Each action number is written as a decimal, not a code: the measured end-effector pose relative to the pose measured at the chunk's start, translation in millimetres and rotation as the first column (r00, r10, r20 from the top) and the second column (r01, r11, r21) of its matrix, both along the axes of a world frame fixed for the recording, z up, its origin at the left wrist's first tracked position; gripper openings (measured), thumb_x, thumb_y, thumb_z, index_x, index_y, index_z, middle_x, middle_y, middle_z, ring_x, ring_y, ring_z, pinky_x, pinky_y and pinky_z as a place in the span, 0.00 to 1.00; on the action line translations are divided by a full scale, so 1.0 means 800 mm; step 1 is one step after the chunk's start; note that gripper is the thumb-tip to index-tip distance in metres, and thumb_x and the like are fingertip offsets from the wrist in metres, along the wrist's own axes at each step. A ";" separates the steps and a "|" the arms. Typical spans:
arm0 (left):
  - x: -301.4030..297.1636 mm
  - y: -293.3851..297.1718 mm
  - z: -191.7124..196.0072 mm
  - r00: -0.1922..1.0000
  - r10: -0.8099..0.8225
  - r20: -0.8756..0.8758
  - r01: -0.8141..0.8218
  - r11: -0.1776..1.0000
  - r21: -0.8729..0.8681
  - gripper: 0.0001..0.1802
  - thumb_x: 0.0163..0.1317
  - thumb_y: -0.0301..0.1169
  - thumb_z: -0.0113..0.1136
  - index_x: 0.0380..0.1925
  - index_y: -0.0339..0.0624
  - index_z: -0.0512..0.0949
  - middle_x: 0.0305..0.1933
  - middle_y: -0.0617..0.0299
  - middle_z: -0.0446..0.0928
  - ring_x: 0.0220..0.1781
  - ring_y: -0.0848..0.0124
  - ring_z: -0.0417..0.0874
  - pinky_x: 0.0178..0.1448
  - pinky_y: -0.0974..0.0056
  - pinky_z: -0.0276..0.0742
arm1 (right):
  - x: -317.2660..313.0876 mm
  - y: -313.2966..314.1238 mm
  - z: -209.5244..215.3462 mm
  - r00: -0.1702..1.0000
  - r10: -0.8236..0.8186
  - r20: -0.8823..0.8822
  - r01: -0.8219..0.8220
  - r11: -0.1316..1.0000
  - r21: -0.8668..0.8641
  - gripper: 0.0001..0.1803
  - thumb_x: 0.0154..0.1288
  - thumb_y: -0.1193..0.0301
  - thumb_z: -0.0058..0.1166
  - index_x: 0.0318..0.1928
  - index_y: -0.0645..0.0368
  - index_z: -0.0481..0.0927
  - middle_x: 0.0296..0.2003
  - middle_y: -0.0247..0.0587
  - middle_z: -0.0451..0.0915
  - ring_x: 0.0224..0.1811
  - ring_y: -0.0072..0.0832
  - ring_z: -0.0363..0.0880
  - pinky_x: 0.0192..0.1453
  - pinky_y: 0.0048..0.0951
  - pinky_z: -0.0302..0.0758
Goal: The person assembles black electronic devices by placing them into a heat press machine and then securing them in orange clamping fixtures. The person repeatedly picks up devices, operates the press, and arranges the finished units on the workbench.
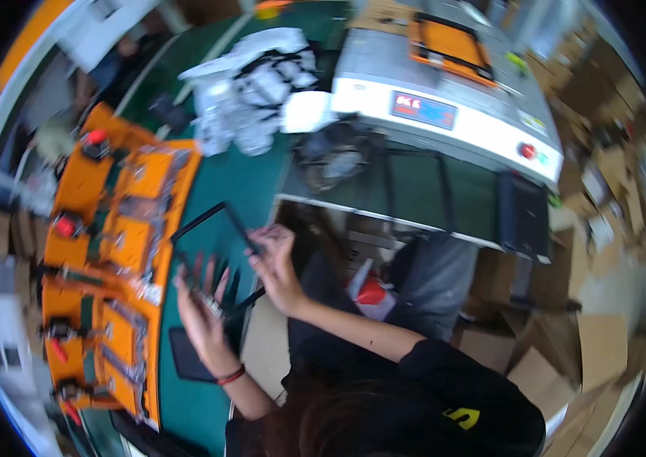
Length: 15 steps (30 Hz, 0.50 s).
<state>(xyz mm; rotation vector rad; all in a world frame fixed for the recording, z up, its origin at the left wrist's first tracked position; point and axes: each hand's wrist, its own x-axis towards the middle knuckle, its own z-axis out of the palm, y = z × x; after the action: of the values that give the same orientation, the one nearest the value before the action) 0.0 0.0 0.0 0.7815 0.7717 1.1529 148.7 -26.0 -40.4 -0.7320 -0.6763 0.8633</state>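
Note:
A thin black rectangular frame, open in the middle, is held tilted above the green table. My right hand pinches its right side between thumb and fingers. My left hand is at the frame's lower left, palm up with the fingers stretched and spread. Something small and pale lies by that palm, too blurred to name. A dark flat panel rests on the table just below my left hand.
Left of my hands stands an orange fixture with red-tipped clamps. Clear plastic wrapping is heaped at the far side. A grey machine with a lit display stands far right, a black tablet-like panel at its front. Cardboard boxes crowd the right.

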 end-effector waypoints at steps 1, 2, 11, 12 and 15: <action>0.007 -0.013 0.015 0.998 -0.055 0.039 0.053 0.997 0.064 0.39 0.67 0.48 0.50 0.72 0.60 0.43 0.74 0.43 0.43 0.73 0.45 0.51 0.66 0.38 0.64 | 0.003 -0.016 0.016 0.998 0.014 -0.060 -0.012 0.999 0.032 0.30 0.66 0.73 0.48 0.62 0.65 0.49 0.56 0.46 0.58 0.66 0.37 0.59 0.67 0.39 0.61; 0.020 -0.020 0.028 0.989 -0.108 0.098 0.105 0.994 0.039 0.39 0.66 0.49 0.51 0.72 0.62 0.43 0.73 0.41 0.44 0.72 0.44 0.54 0.65 0.38 0.65 | 0.009 -0.031 0.025 0.999 0.029 0.021 -0.031 0.997 0.070 0.33 0.65 0.74 0.48 0.63 0.64 0.44 0.58 0.47 0.54 0.65 0.38 0.60 0.67 0.40 0.61; 0.196 -0.106 0.010 0.429 -0.335 0.839 0.570 0.821 0.036 0.67 0.44 0.65 0.64 0.72 0.56 0.30 0.74 0.35 0.29 0.74 0.37 0.40 0.71 0.36 0.48 | 0.142 -0.157 0.060 0.940 -0.114 0.322 0.124 0.992 -0.011 0.33 0.66 0.73 0.47 0.64 0.69 0.45 0.58 0.54 0.58 0.65 0.42 0.62 0.68 0.43 0.55; 0.214 -0.108 0.012 0.493 -0.442 0.750 0.617 0.785 0.056 0.67 0.43 0.67 0.63 0.72 0.56 0.30 0.74 0.36 0.29 0.74 0.38 0.39 0.71 0.37 0.47 | 0.159 -0.172 0.067 0.800 -0.187 0.570 0.231 0.973 -0.006 0.33 0.65 0.69 0.49 0.63 0.70 0.49 0.58 0.54 0.59 0.64 0.44 0.61 0.69 0.43 0.53; 0.234 -0.110 0.005 0.323 -0.554 0.767 0.745 0.649 0.155 0.68 0.42 0.68 0.63 0.72 0.57 0.30 0.73 0.34 0.33 0.74 0.36 0.39 0.71 0.36 0.44 | 0.213 -0.209 0.090 0.470 -0.185 0.863 0.304 0.952 0.038 0.35 0.62 0.59 0.52 0.61 0.71 0.59 0.59 0.53 0.62 0.64 0.45 0.58 0.68 0.44 0.53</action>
<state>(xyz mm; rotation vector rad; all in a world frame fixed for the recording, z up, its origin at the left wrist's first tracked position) 186.9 -88.3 4.3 0.2550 -0.1968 0.4916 318.8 -192.9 31.8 -1.3722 -1.3850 0.1908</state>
